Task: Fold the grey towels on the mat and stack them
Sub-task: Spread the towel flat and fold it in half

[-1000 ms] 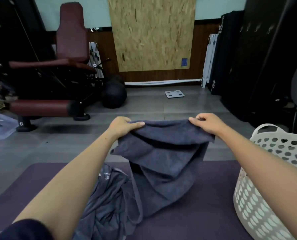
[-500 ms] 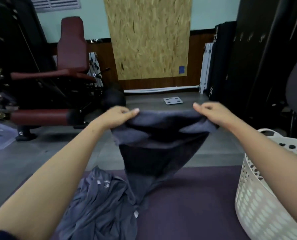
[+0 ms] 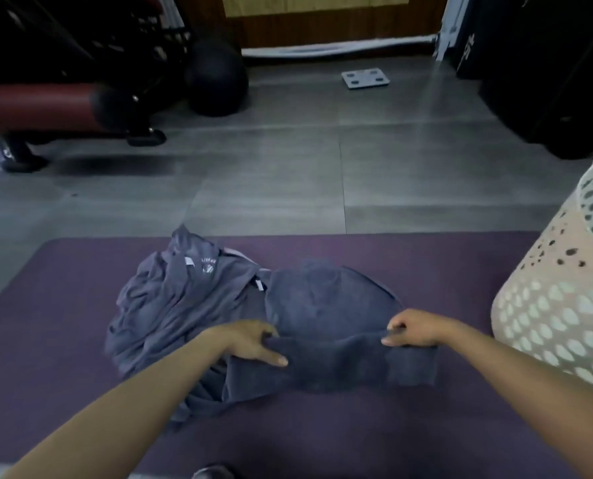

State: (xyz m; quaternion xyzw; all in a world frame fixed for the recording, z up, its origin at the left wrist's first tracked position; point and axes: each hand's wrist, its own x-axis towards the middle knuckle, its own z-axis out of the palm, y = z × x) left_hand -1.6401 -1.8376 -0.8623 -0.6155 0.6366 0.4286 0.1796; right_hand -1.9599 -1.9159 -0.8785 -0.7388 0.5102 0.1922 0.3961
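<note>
Mat [image 3: 322, 437]: purple, spread on the grey floor; runs beneath both hands and carries all the cloth.
Basket [image 3: 557, 305]: pale, perforated, just right of the right hand; cut off by the frame edge, contents hidden.
Crumpled pile [image 3: 170, 305]: grey cloth with small white tags, beyond and left of the left hand; how many pieces it holds cannot be told.
Towel in hand [image 3: 326, 316]: darker grey, lies on the mat between and beyond the two hands, its far edge touching the pile.
Left hand [image 3: 253, 344]: grips the towel's near left edge, one finger extended along the cloth.
Right hand [image 3: 414, 328]: pinches the near right edge, fingers curled over the fold.
Change: a second ago the towel hung in the air, stretched between raised hands; it now rests on the mat with the near edge apparently doubled over.
Meaning: judged as the first fold under way; no finished stack is in view, so most of the task remains.
Hard to make out: motion blur softens the towel's edges; the layers under the hands are uncertain; a dark object at the bottom edge is unidentifiable.
</note>
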